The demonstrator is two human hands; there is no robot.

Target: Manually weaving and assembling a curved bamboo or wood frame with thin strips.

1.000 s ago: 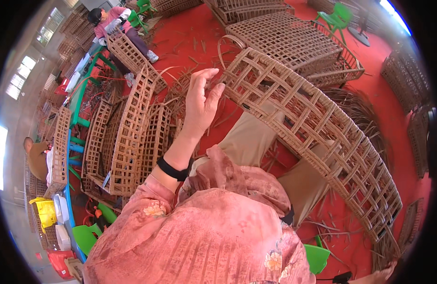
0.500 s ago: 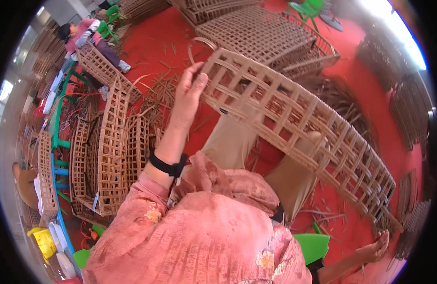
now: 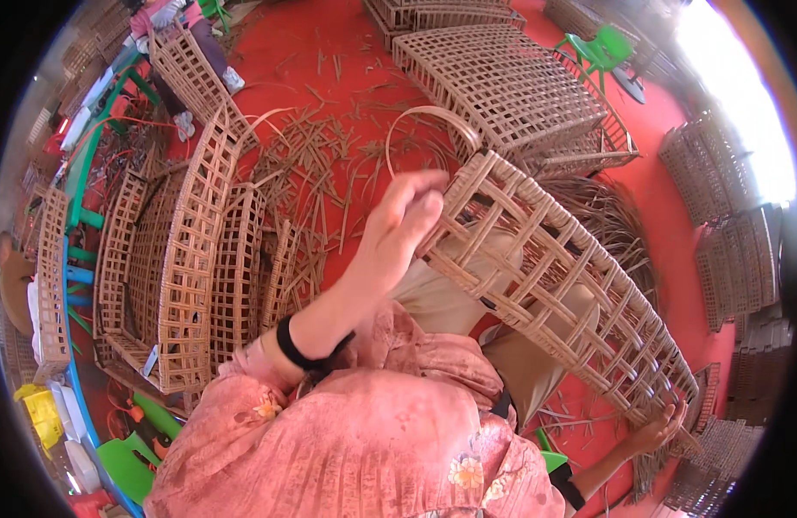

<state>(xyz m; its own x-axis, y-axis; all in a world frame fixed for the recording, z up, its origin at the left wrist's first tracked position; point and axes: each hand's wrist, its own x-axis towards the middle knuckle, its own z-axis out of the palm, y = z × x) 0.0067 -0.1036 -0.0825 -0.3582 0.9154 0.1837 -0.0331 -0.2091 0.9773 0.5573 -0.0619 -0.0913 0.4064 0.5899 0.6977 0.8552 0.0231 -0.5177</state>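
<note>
I see the lattice-woven basket (image 3: pixel 561 289) over tan trousers (image 3: pixel 524 363), long axis diag., far-L to near-R. L hand (image 3: pixel 398 226) at far end, thumb just off fingers; R hand (image 3: pixel 660 430) at near end, fingers slightly spread; can't tell grip, either. Brown strips (image 3: pixel 316 157) litter red floor (image 3: pixel 282 56) beyond.

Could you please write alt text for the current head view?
Someone in a pink top has the left hand and right hand at opposite ends of a long woven basket; brown strips litter the red floor, and more baskets stand around.
</note>
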